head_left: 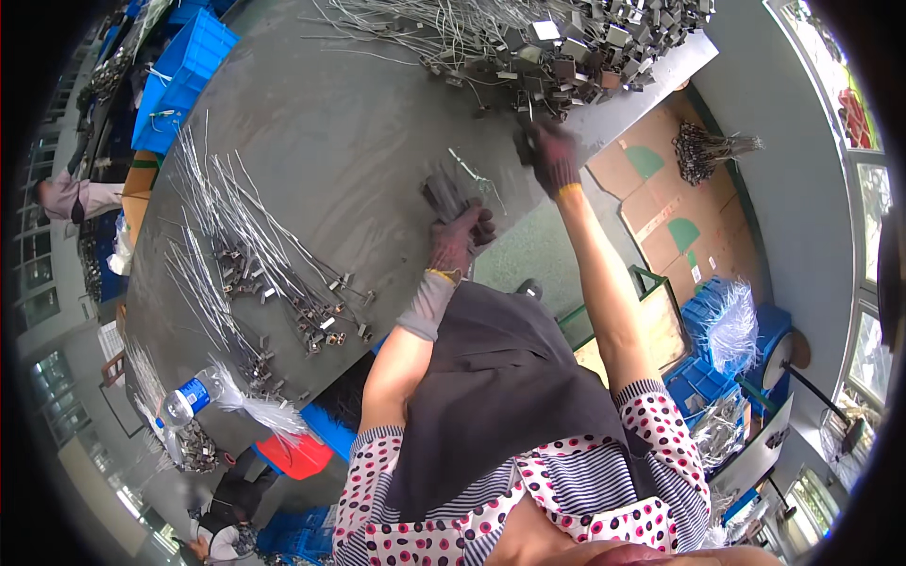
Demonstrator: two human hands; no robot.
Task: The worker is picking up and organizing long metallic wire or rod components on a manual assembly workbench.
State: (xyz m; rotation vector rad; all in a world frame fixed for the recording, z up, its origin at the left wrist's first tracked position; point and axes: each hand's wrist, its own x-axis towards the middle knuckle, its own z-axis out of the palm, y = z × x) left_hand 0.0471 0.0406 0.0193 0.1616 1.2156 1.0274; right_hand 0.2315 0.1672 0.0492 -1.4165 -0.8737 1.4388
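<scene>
My left hand (458,238), in a dark red and grey work glove, is closed around a small stack of dark grey block-like parts (444,193) over the table. Its fingers curl round the stack's near end. Beyond it, a thin whitish wire piece (469,172) lies on the tabletop. My right hand (550,156), gloved alike, is at the near edge of a large heap of small metal box-shaped parts with wire leads (576,66). Motion smears its fingers, so I cannot make out whether they hold a part.
Bundles of wired metal parts (269,269) lie on the left of the grey table (368,123). A plastic bottle (189,398) lies near its left corner. Blue crates (184,75) stand far left. Cardboard (661,193) with another bundle (703,151) is at right. Other people (80,196) are farther off.
</scene>
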